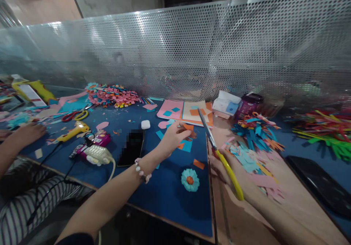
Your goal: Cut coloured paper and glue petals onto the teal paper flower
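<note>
My right hand (pixel 230 168) grips a pair of scissors (pixel 226 170) with yellow handles, its blades pointing up and away over the table seam. My left hand (pixel 175 137), a beaded bracelet on its wrist, is over blue and orange paper pieces with its fingers loosely bent and apart. An orange paper piece (pixel 189 127) shows right behind those fingertips; whether they touch it is unclear. Nearer to me, a light-blue paper flower (pixel 189 180) with an orange centre lies on the blue tabletop (pixel 175 204). A small orange paper piece (pixel 199 164) is just above the flower.
Pink and cream sheets (pixel 171 108) lie beyond my hands. A phone (pixel 131 148), a white case (pixel 145 124) and a yellow glue gun (pixel 75 131) are leftward. Paper strips (pixel 255 131) and a black object (pixel 318 183) are rightward. A co-worker's hand (pixel 30 133) rests far left. A perforated metal panel (pixel 175 55) stands behind.
</note>
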Demonstrator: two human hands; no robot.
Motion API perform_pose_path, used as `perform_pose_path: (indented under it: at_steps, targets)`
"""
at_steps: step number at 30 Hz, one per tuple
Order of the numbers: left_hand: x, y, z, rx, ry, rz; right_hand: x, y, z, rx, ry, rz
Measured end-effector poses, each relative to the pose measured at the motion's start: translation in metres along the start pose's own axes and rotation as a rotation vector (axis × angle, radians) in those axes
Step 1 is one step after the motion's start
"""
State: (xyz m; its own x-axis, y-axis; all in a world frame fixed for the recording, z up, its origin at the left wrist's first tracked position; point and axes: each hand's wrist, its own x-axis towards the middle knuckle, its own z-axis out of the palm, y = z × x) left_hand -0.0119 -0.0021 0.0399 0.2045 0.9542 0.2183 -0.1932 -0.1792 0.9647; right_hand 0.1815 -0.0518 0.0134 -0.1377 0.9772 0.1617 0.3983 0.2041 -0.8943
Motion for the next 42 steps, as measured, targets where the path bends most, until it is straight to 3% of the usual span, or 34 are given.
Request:
perform_pose_path:
  at_steps: [4, 10, 17, 24, 31, 42]
  targets:
    - [0.003, 0.001, -0.001, 0.059, 0.006, 0.020, 0.001, 0.005, -0.002, -0.142, -0.077, -0.060]
    - [-0.001, 0.009, -0.002, 0.144, 0.012, 0.055, 0.001, 0.004, -0.012, -0.276, -0.087, -0.009]
    - [-0.007, 0.016, 0.002, 0.120, -0.027, 0.070, -0.002, 0.000, -0.014, -0.424, -0.139, -0.101]
    - [-0.008, 0.019, 0.004, 0.125, 0.074, 0.084, -0.002, -0.009, -0.012, -0.411, -0.151, -0.160]
    - [-0.008, 0.019, 0.005, -0.011, 0.083, 0.089, -0.003, -0.007, -0.010, -0.393, -0.147, -0.227]
    - [-0.009, 0.019, 0.003, 0.010, 0.060, 0.087, -0.006, -0.011, -0.011, -0.379, -0.190, -0.188]
